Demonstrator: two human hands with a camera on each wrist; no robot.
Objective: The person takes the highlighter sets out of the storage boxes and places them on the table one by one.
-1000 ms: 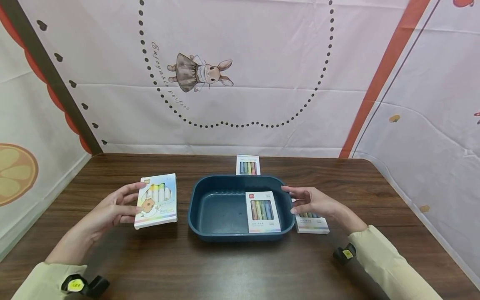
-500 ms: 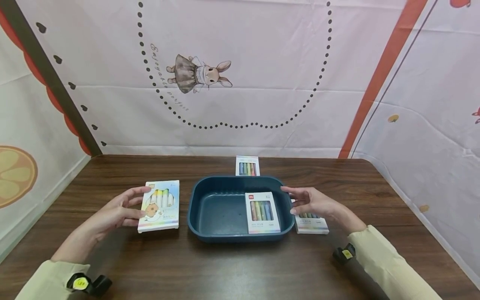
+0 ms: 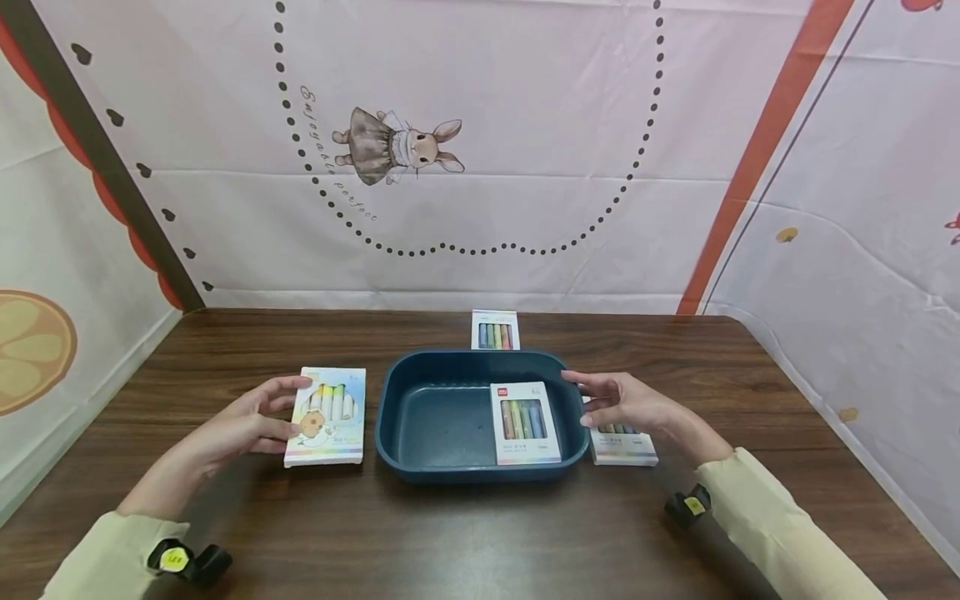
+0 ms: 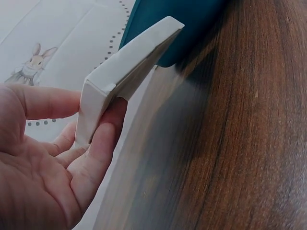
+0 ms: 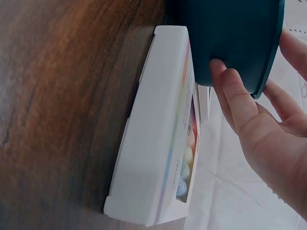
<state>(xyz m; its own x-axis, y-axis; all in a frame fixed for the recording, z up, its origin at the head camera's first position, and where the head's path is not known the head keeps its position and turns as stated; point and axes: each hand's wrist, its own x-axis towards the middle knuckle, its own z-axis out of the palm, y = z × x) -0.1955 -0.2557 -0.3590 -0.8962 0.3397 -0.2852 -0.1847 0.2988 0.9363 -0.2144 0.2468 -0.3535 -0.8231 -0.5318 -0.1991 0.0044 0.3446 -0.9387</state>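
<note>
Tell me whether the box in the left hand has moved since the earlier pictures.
Yes: in the head view, the box in the left hand has shifted rightward, closer to the blue tub.

Printed cloth walls (image 3: 525,125) around a wood-grain table (image 3: 465,542) suggest a screened-off workspace.

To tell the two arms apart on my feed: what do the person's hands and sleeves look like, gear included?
The left hand and right hand wear no gloves. The left sleeve and right sleeve are pale yellow. At each wrist sits a black device with a yellow label, its dark marking too small to read.
</note>
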